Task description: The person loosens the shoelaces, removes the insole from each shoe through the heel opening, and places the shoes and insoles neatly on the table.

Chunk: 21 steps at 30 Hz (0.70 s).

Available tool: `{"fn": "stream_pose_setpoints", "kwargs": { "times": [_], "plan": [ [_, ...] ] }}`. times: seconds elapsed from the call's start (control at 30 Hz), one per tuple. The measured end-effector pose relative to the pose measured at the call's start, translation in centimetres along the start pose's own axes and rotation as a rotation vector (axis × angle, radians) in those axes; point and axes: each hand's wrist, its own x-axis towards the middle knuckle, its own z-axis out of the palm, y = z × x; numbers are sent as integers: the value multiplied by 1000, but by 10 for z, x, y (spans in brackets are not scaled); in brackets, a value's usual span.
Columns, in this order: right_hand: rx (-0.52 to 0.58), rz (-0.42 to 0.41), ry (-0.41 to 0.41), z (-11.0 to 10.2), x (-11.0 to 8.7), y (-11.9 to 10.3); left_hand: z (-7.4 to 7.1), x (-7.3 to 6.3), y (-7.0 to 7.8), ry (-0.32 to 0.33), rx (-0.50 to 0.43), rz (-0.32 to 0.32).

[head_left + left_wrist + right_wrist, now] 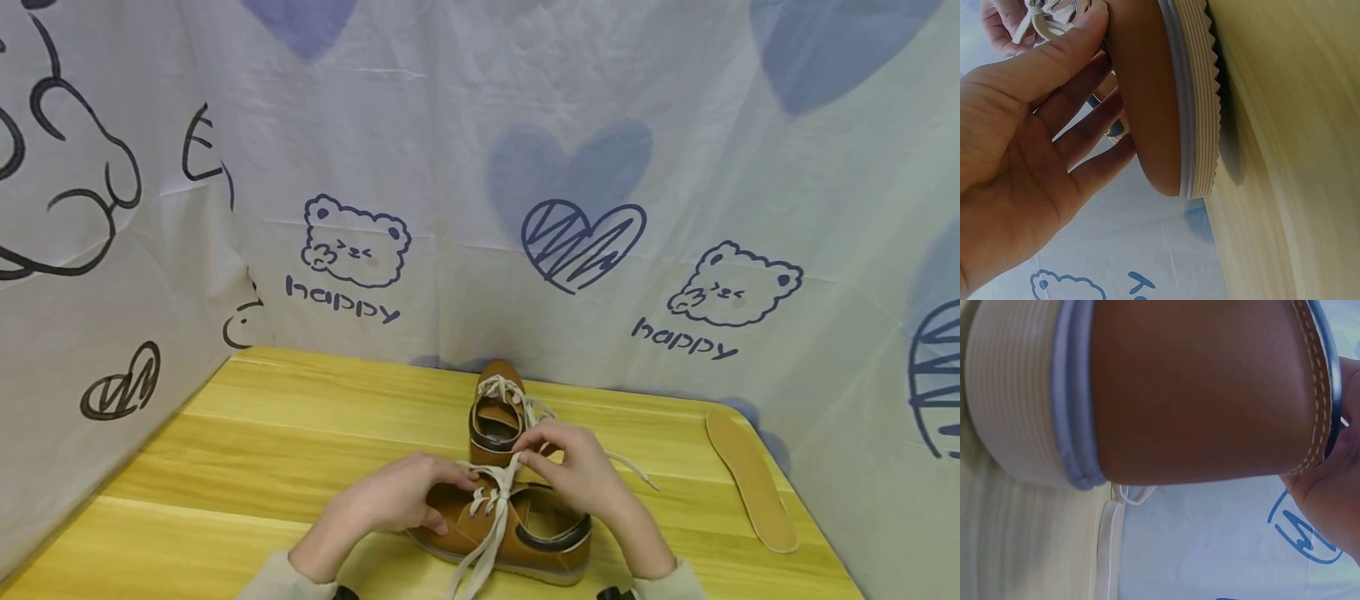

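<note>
A brown shoe [547, 556] with a dark collar lies sideways near the table's front, toe to the left. My left hand [397, 497] holds its toe end; in the left wrist view the thumb [1088, 28] lies on one side of the upper and the fingers on the other. A pale shoelace [491, 533] is knotted over the tongue, its long ends hanging down the near side. Above the shoe opening, my right hand [573, 467] pinches a strand of this lace between thumb and forefinger. The right wrist view shows mostly the shoe's heel [1204, 394], hiding those fingertips.
Just behind stands a second brown shoe [497, 371], toe toward the back, its loose lace [633, 468] trailing right. A tan insole [752, 483] lies at the table's right edge. A printed white curtain [465, 292] hangs behind the wooden table [300, 417] and along its sides.
</note>
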Motion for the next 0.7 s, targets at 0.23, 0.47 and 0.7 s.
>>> {"fn": "stream_pose_setpoints", "kwargs": {
  "times": [0.23,0.47,0.7],
  "plan": [
    [-33,-17,53,-1,-1,1,3,1,-2,-1,-3,0],
    [-76,-51,106,-1,0,2,3,1,-1,5,9,2],
    [-91,-91,157,-1,1,2,2,1,1,3,19,0]
  ]
}}
